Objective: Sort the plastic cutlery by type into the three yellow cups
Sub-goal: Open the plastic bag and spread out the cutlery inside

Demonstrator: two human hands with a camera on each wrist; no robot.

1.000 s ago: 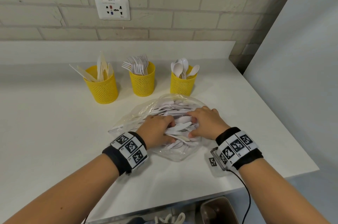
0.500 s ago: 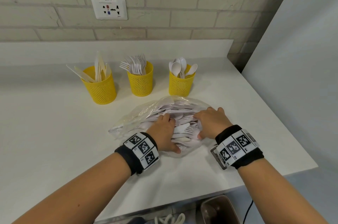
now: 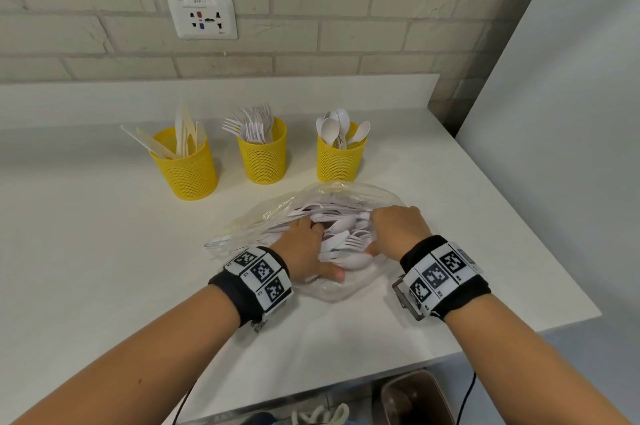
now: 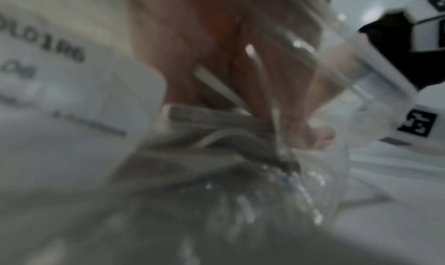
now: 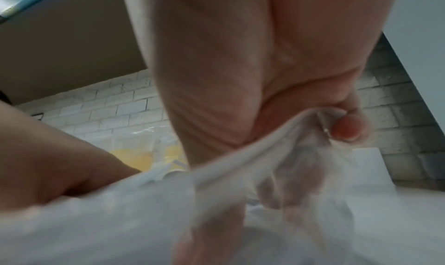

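Observation:
Three yellow mesh cups stand in a row at the back: knives cup (image 3: 183,170), forks cup (image 3: 262,156), spoons cup (image 3: 341,159). In front of them lies a clear plastic bag (image 3: 287,208) full of white cutlery (image 3: 341,239). My left hand (image 3: 304,246) has its fingers (image 4: 240,79) inside the bag among the cutlery and its thumb outside on the film, pinching the bag's edge. A white handle lies across those fingers. My right hand (image 3: 393,227) pinches the bag's right edge, with a curled fingertip (image 5: 346,130) on the film.
The white table (image 3: 104,251) ends close to my body and at the right (image 3: 540,251). A grey panel (image 3: 571,95) stands on the right. A socket (image 3: 202,18) sits on the brick wall. A brown bin (image 3: 415,397) is under the table edge.
My hands have drawn apart, spreading the bag's mouth. More loose cutlery now shows between them. The cups have not moved.

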